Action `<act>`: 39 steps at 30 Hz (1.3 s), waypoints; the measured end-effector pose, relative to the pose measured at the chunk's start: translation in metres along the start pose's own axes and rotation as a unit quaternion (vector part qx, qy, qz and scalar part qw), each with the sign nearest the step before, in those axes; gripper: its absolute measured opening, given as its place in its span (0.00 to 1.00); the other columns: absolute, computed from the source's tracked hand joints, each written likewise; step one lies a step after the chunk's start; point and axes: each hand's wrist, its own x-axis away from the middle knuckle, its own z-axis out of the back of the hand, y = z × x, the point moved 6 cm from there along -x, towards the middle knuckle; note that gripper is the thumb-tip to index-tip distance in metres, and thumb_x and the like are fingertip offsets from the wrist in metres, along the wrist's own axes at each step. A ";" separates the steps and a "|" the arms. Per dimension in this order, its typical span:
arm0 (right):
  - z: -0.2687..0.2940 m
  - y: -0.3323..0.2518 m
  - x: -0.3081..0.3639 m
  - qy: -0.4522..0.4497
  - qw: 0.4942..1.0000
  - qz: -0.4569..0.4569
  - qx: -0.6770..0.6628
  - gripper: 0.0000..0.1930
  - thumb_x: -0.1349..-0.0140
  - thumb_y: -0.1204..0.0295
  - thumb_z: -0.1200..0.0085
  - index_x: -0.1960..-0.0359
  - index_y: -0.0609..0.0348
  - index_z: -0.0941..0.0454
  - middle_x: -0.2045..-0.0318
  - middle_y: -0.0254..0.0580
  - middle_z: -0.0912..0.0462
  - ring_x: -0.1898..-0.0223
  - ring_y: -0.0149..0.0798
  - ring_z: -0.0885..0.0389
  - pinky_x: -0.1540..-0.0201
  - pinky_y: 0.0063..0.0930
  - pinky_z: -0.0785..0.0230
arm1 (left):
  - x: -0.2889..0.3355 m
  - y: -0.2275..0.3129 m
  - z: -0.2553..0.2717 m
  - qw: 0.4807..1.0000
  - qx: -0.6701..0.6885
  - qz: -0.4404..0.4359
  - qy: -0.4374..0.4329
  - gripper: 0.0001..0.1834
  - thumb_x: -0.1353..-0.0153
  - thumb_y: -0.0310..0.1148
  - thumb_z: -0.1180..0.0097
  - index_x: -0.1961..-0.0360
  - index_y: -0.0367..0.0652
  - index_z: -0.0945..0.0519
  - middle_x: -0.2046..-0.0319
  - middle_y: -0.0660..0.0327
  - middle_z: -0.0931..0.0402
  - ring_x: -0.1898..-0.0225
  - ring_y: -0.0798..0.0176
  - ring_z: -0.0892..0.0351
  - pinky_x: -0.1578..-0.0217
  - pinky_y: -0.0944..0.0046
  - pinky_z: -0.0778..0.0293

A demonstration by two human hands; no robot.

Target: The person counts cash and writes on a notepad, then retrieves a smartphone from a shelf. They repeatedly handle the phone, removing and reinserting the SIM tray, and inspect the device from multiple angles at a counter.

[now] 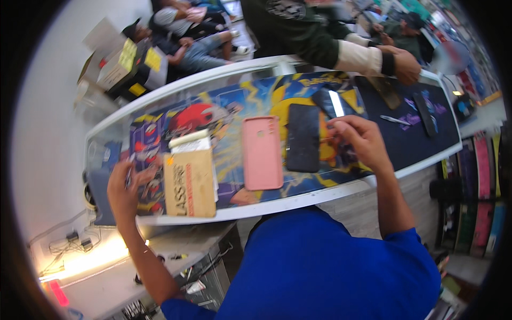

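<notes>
My right hand is over the right half of the counter, thumb and forefinger pinched together. Whatever lies between those fingertips is too small to make out. Just left of it a black phone lies flat, and beyond the fingers another dark phone shows a bright streak of reflected light. A pink phone case rests beside the black phone. My left hand hovers at the left end with curled fingers, its contents unclear. Nearest to it is a brown cardboard packet with white papers poking out.
A colourful cartoon mat covers much of the white-rimmed counter. Across it, another person's hand is over a dark mat holding tweezers and a black bar-shaped thing. Boxes stand far left; a lit workbench is near left.
</notes>
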 end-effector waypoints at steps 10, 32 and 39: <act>0.014 0.021 0.022 0.058 0.998 -0.023 -0.023 0.14 0.22 0.64 0.38 0.49 0.64 0.11 0.64 0.33 0.10 0.66 0.22 0.18 0.61 0.21 0.24 | 0.047 -0.032 -0.028 0.989 -0.081 0.017 -0.124 0.45 0.39 0.13 0.59 0.17 0.47 0.35 0.21 0.50 0.34 0.19 0.44 0.39 0.19 0.47 0.49; 0.267 0.074 0.103 0.241 0.959 0.064 0.131 0.27 0.21 0.63 0.40 0.80 0.65 0.26 0.85 0.39 0.27 0.82 0.30 0.34 0.76 0.35 0.41 | 0.092 0.382 -0.143 0.936 0.345 -0.014 0.071 0.17 0.25 0.33 0.45 0.43 0.33 0.17 0.48 0.49 0.15 0.41 0.47 0.19 0.34 0.48 0.29; 0.315 0.085 0.102 0.144 0.983 0.111 0.018 0.25 0.21 0.65 0.39 0.81 0.62 0.25 0.84 0.37 0.25 0.81 0.27 0.32 0.75 0.31 0.40 | 0.077 0.559 -0.165 0.943 0.314 -0.109 0.018 0.14 0.31 0.28 0.39 0.45 0.40 0.14 0.52 0.56 0.12 0.40 0.46 0.20 0.34 0.48 0.30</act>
